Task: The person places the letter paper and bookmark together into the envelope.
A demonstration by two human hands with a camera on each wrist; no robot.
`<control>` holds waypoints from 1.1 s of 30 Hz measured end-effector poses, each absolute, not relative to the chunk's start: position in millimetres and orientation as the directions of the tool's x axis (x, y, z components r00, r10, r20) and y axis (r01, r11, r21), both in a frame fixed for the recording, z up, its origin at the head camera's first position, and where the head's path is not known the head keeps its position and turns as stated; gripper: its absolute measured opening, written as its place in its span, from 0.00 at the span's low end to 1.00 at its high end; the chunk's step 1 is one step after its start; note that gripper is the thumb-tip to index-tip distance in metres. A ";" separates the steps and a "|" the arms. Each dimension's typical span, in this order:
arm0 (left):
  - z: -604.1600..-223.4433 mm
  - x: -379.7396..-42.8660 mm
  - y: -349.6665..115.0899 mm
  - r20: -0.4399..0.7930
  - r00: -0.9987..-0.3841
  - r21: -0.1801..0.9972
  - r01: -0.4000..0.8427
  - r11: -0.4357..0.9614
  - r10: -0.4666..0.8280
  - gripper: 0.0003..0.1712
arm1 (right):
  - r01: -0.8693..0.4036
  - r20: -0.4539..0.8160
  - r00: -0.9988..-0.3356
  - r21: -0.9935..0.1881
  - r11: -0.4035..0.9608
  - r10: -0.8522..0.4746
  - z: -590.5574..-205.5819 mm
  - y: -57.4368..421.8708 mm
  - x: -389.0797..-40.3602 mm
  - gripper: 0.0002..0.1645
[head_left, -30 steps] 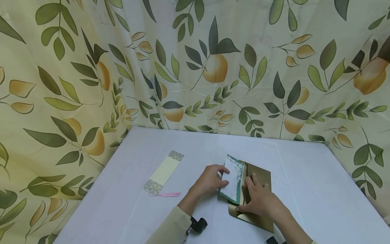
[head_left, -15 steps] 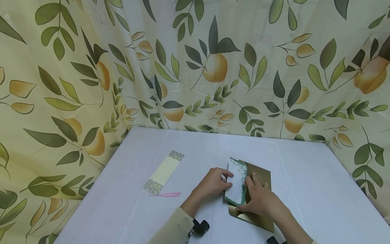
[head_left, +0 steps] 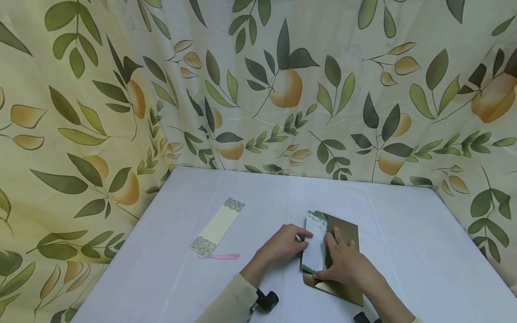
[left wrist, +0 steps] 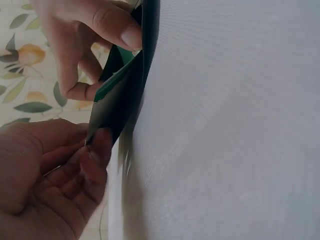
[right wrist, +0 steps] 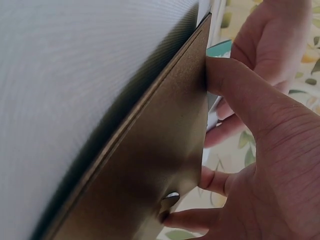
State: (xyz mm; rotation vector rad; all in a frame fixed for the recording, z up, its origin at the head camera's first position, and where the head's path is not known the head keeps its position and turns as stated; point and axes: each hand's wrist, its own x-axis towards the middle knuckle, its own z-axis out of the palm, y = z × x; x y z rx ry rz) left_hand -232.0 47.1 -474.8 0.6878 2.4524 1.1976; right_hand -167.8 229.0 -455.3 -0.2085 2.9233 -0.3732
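A white card with a leafy green border lies over the left edge of a flat gold-brown envelope. My left hand pinches the card's left edge between thumb and fingertips. From the right, my right hand holds the envelope, thumb low and fingers farther up, their tips beside the card. Seen from the right wrist, the envelope's brown face is tilted, with a small cutout near a fingertip. In the left wrist view, a green edge of the card shows between both hands; whether its right edge is inside the envelope I cannot tell.
A pale yellow bookmark with patterned ends and a pink tassel lies on the white tablecloth, left of the hands. Behind the table hangs a fruit-and-leaf patterned curtain.
My left hand has moved the card rightward, farther over the envelope, and its green right border is now mostly hidden. The right hand and envelope have hardly moved.
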 end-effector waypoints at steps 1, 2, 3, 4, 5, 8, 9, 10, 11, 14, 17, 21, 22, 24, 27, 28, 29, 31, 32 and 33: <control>-474.4 -231.5 47.1 -0.082 -0.826 0.805 0.275 0.526 0.558 0.15 | -0.117 -0.168 -0.972 -0.263 0.958 -0.165 -455.2 229.1 -168.0 0.63; -474.2 -231.0 47.2 -0.086 -0.822 0.810 0.271 0.519 0.563 0.15 | -0.117 -0.169 -0.972 -0.265 0.957 -0.165 -455.5 229.3 -168.0 0.63; -474.0 -230.6 47.3 -0.088 -0.817 0.816 0.270 0.512 0.570 0.15 | -0.120 -0.171 -0.971 -0.267 0.956 -0.169 -455.6 229.4 -168.2 0.63; -473.7 -230.0 47.3 -0.086 -0.812 0.819 0.273 0.505 0.578 0.16 | -0.121 -0.171 -0.970 -0.266 0.956 -0.171 -455.7 229.5 -168.3 0.63; -473.4 -229.5 47.3 -0.087 -0.806 0.822 0.274 0.499 0.585 0.16 | -0.122 -0.174 -0.970 -0.267 0.956 -0.172 -455.7 229.4 -168.4 0.63; -473.5 -228.6 47.6 -0.068 -0.796 0.814 0.304 0.495 0.601 0.16 | -0.119 -0.182 -0.968 -0.271 0.955 -0.173 -455.2 229.0 -168.0 0.65; -473.9 -228.5 47.6 -0.062 -0.793 0.808 0.316 0.497 0.605 0.16 | -0.121 -0.185 -0.967 -0.274 0.954 -0.176 -454.9 228.7 -167.9 0.65; -474.1 -228.3 47.6 -0.056 -0.791 0.803 0.327 0.499 0.609 0.16 | -0.121 -0.187 -0.966 -0.278 0.953 -0.177 -454.6 228.4 -167.7 0.66; -474.6 -228.2 47.6 -0.053 -0.789 0.799 0.334 0.500 0.612 0.17 | -0.122 -0.191 -0.965 -0.281 0.952 -0.180 -454.3 228.0 -167.4 0.66; -476.3 -228.0 47.7 -0.048 -0.785 0.803 0.338 0.491 0.618 0.17 | -0.126 -0.194 -0.963 -0.287 0.950 -0.187 -453.4 226.6 -166.8 0.66; -478.0 -227.6 48.3 -0.050 -0.785 0.823 0.317 0.470 0.618 0.17 | -0.125 -0.194 -0.963 -0.290 0.949 -0.187 -452.9 225.1 -166.4 0.66; -479.6 -226.4 50.1 -0.072 -0.790 0.853 0.267 0.448 0.609 0.17 | -0.120 -0.199 -0.963 -0.296 0.948 -0.184 -452.5 224.2 -166.3 0.66; -480.0 -226.1 50.5 -0.077 -0.791 0.855 0.261 0.448 0.607 0.17 | -0.121 -0.200 -0.962 -0.297 0.947 -0.186 -452.4 224.0 -166.4 0.66; -481.2 -225.7 51.8 -0.083 -0.792 0.853 0.258 0.454 0.605 0.17 | -0.130 -0.197 -0.961 -0.300 0.945 -0.194 -451.9 223.8 -166.5 0.66; -482.7 -225.7 54.0 -0.078 -0.789 0.843 0.274 0.463 0.609 0.17 | -0.141 -0.189 -0.960 -0.304 0.942 -0.205 -450.7 222.9 -166.7 0.64; -483.2 -225.4 54.5 -0.078 -0.790 0.840 0.277 0.466 0.609 0.17 | -0.146 -0.186 -0.960 -0.304 0.942 -0.208 -450.4 222.6 -166.7 0.63; -483.4 -225.3 55.0 -0.076 -0.789 0.838 0.281 0.468 0.609 0.17 | -0.148 -0.184 -0.960 -0.305 0.941 -0.211 -450.1 222.4 -166.6 0.63; -483.0 -224.6 55.5 -0.077 -0.793 0.840 0.275 0.467 0.605 0.17 | -0.152 -0.179 -0.960 -0.306 0.940 -0.213 -449.9 222.2 -166.0 0.62; -482.7 -224.1 55.7 -0.080 -0.795 0.841 0.270 0.468 0.601 0.17 | -0.154 -0.176 -0.961 -0.306 0.939 -0.215 -450.0 222.2 -165.6 0.62; -482.5 -223.6 55.8 -0.083 -0.798 0.845 0.262 0.467 0.597 0.17 | -0.160 -0.170 -0.961 -0.309 0.938 -0.220 -450.1 222.0 -165.2 0.61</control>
